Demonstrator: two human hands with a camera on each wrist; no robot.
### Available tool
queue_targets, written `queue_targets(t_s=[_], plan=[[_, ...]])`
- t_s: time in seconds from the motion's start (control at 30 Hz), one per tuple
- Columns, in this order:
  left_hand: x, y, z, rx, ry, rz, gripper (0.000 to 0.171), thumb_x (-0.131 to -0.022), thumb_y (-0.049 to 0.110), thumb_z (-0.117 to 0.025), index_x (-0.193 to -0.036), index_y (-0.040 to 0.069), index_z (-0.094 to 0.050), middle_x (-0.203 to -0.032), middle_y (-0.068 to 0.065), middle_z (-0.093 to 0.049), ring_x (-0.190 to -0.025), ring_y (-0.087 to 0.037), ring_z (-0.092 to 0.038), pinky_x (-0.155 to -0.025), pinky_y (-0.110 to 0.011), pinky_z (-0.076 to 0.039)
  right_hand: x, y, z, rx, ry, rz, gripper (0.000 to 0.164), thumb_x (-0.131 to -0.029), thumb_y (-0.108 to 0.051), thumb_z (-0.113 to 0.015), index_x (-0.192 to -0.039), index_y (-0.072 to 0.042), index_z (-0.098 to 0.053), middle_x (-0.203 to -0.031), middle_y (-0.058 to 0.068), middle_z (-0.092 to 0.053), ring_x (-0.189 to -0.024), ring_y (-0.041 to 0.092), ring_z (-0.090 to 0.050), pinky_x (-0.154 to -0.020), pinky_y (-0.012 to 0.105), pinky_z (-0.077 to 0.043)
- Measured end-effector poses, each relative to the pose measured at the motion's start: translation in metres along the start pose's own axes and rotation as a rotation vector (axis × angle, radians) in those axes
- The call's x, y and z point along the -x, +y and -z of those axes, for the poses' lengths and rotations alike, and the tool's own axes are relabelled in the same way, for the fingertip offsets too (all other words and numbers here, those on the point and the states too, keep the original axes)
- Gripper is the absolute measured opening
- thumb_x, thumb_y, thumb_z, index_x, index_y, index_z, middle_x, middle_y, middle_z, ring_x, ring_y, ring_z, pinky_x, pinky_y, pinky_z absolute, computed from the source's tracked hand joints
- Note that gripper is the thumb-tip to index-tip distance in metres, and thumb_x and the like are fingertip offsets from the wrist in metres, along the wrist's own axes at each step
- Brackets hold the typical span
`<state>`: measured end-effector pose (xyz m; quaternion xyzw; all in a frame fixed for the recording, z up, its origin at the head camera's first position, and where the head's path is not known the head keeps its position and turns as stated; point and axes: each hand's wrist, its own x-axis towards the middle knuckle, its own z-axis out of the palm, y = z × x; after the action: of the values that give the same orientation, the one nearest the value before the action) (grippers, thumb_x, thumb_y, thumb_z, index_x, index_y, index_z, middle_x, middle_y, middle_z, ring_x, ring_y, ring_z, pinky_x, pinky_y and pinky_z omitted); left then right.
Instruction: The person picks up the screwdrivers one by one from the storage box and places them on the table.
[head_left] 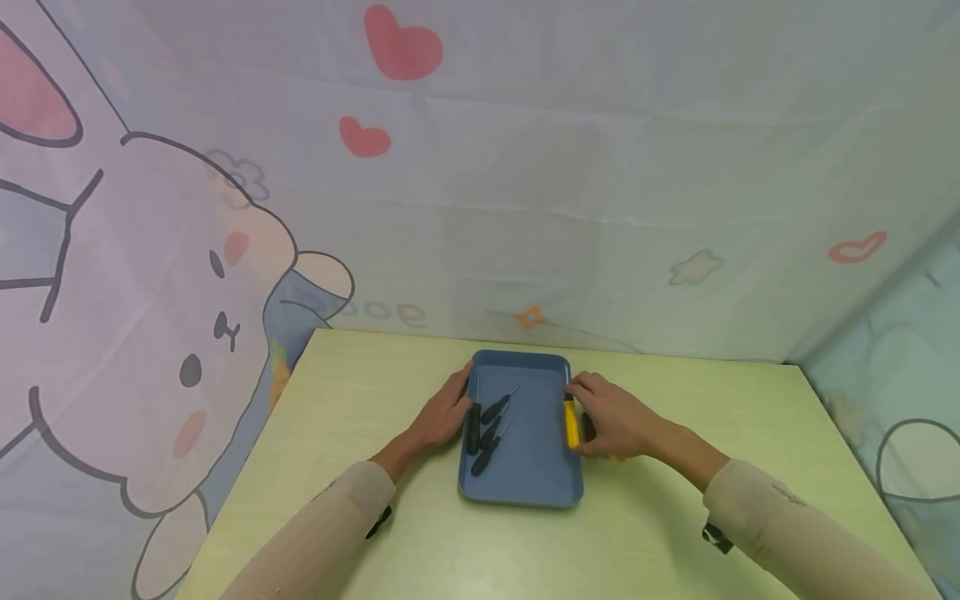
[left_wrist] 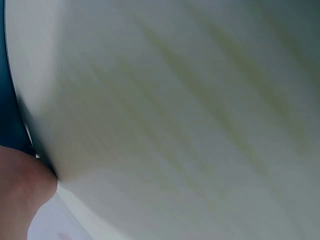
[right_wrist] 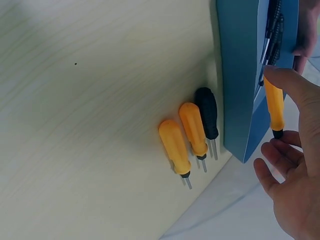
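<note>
A blue tray lies on the table, with several black-handled screwdrivers along its left side. My left hand holds the tray by its left edge. In the left wrist view only a bit of that hand shows beside the tray's wall. My right hand pinches a yellow-handled screwdriver over the tray's right edge, thumb at the handle's butt and fingertips by its dark collar. Two more yellow screwdrivers and a black screwdriver lie on the table beside the tray, under the right hand.
The pale wood-grain table ends at its back edge, just behind the tray. Beyond it hangs a printed cloth with hearts and a rabbit. Another cloth side stands on the right.
</note>
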<state>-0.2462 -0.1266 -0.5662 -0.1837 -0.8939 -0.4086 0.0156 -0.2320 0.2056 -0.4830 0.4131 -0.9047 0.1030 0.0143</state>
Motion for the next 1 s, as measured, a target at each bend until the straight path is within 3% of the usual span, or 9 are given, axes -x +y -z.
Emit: queue_targets(t_s=[0.4,1.0], plan=[[-0.001,-0.003,0.000,-0.004,-0.007,-0.001,0.061,-0.102,0.011,-0.041,-0.159,0.009,-0.020,-0.161,-0.005,-0.028,-0.147,-0.030,-0.027,-0.117,-0.044,-0.026,0.006,0.004,-0.002,0.024,-0.004,-0.011,0.089,-0.067,-0.045,-0.088,-0.133,0.004,-0.054,-0.126,0.010,-0.050,-0.108,0.023,-0.050,-0.092,0.038,-0.049],[-0.001,-0.003,0.000,0.018,-0.009,0.013,0.062,-0.101,0.013,-0.041,-0.159,0.010,-0.020,-0.161,-0.005,-0.028,-0.147,-0.030,-0.027,-0.117,-0.045,-0.026,0.014,0.012,-0.001,0.035,-0.023,-0.032,0.088,-0.067,-0.043,-0.088,-0.134,0.003,-0.053,-0.127,0.010,-0.050,-0.113,0.025,-0.050,-0.096,0.041,-0.049]])
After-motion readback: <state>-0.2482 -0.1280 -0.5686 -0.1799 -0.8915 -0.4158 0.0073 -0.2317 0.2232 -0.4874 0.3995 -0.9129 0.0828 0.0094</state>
